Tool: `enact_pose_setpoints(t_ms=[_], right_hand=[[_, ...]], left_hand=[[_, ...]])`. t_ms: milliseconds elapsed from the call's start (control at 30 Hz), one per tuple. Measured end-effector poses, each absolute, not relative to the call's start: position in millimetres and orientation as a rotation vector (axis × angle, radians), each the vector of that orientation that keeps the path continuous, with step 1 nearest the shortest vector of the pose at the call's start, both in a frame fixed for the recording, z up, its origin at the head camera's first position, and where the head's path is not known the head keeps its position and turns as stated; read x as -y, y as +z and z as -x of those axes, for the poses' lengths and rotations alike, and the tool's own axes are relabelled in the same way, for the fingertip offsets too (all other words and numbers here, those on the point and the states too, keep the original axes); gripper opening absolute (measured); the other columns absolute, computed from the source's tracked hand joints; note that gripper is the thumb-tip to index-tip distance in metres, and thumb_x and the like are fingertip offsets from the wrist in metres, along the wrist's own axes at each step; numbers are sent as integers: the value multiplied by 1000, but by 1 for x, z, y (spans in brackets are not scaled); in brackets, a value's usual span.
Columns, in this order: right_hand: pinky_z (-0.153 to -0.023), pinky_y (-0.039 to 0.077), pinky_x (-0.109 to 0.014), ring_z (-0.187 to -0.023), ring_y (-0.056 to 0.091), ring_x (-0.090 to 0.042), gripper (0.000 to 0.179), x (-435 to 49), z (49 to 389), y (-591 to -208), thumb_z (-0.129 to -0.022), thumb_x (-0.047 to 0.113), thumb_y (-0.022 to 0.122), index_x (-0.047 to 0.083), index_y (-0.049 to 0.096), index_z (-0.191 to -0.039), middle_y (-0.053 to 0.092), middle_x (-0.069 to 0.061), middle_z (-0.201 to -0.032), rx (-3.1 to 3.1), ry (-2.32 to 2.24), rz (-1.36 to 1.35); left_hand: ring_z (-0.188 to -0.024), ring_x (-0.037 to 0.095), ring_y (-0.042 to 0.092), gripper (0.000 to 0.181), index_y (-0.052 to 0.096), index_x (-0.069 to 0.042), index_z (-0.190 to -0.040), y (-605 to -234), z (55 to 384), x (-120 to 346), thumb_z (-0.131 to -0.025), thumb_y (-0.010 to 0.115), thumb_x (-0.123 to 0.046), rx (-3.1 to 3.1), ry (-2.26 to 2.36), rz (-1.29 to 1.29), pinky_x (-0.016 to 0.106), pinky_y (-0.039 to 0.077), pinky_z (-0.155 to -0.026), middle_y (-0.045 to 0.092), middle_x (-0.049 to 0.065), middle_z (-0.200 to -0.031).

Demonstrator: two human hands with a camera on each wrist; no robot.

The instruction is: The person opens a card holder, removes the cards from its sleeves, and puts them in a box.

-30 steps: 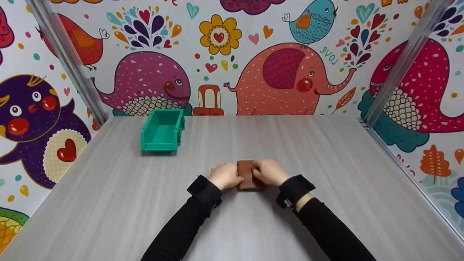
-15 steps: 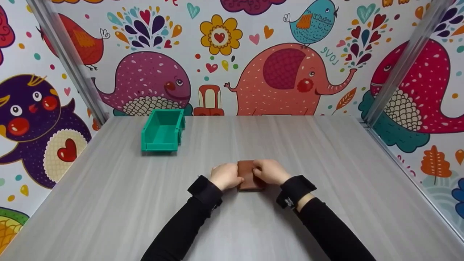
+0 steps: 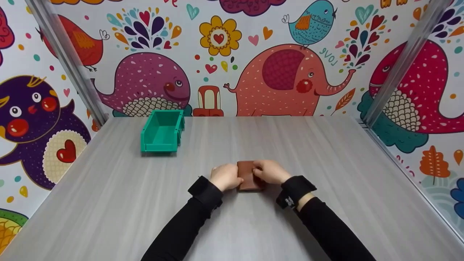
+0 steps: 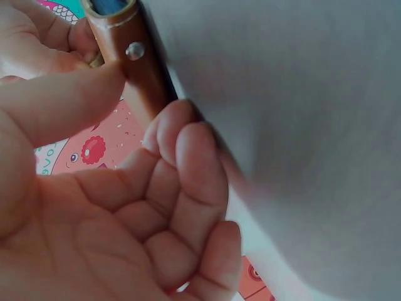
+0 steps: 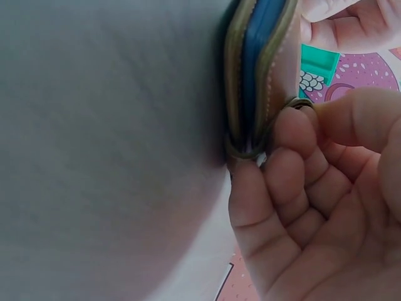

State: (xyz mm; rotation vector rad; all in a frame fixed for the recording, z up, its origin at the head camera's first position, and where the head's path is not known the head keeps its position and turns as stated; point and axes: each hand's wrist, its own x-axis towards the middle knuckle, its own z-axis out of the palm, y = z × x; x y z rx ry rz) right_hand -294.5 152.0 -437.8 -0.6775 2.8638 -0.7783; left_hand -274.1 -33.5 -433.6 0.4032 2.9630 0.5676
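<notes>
A brown leather wallet (image 3: 247,175) lies at the middle of the table, between the hands. My left hand (image 3: 225,176) grips its left edge, thumb on top and fingers curled at the side. At the right edge my right hand (image 3: 272,171) pinches a small leather strap (image 5: 299,102) between thumb and forefinger, its other fingers curled against the wallet's end. Blue lining (image 5: 255,56) shows between the stitched covers in the right wrist view. In the left wrist view a round metal stud (image 4: 135,51) sits on the wallet's side.
A green plastic bin (image 3: 162,131) stands at the back left of the grey wood-grain table (image 3: 308,141). Walls with cartoon animals (image 3: 279,79) enclose the back and both sides, with metal posts (image 3: 406,65) at the corners.
</notes>
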Motion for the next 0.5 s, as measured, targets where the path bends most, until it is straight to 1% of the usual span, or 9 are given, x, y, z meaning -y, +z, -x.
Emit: enact_pose_setpoints(t_ms=[67, 133, 167, 233, 300, 500], right_hand=[[-80, 48, -39, -82, 60, -25, 21, -154, 296, -438, -98, 8, 55, -4, 65, -110, 67, -14, -96, -2840, -819, 701], [-70, 44, -34, -70, 54, -19, 13, -156, 297, -438, -98, 7, 54, -1, 63, -95, 62, -7, -80, -2801, -877, 730], [-66, 41, -31, -65, 51, -16, 12, -157, 297, -438, -97, 7, 53, 2, 59, -88, 57, -3, -73, -2782, -903, 746], [-61, 38, -28, -60, 47, -11, 17, -159, 298, -439, -97, 6, 53, 6, 53, -80, 51, 2, -67, -2744, -953, 776], [-59, 37, -27, -59, 46, -9, 18, -160, 298, -439, -97, 6, 53, 9, 52, -79, 49, 5, -66, -2723, -979, 784], [-59, 39, -27, -60, 47, -10, 16, -163, 298, -437, -96, 5, 53, 8, 53, -80, 51, 3, -68, -2731, -976, 763]], left_hand=[[-86, 28, 63, 21, 66, -8, -89, -433, 274, 33, -88, 72, -27, -2966, 562, -406, 48, 44, -81, 69, 10, -97], [-87, 28, 63, 20, 66, -8, -89, -434, 274, 33, -88, 72, -27, -2975, 552, -410, 47, 44, -81, 69, 10, -97], [-88, 28, 64, 21, 66, -8, -90, -433, 274, 34, -88, 72, -28, -2976, 545, -409, 48, 45, -81, 69, 10, -97], [-89, 28, 64, 22, 66, -8, -90, -433, 274, 34, -88, 72, -28, -2980, 534, -409, 48, 45, -81, 70, 10, -97], [-89, 29, 64, 23, 67, -7, -91, -433, 274, 34, -88, 73, -29, -2980, 536, -405, 48, 45, -81, 70, 11, -97], [-90, 28, 64, 25, 68, -6, -95, -434, 275, 33, -88, 73, -30, -2973, 541, -396, 48, 44, -82, 70, 11, -100]])
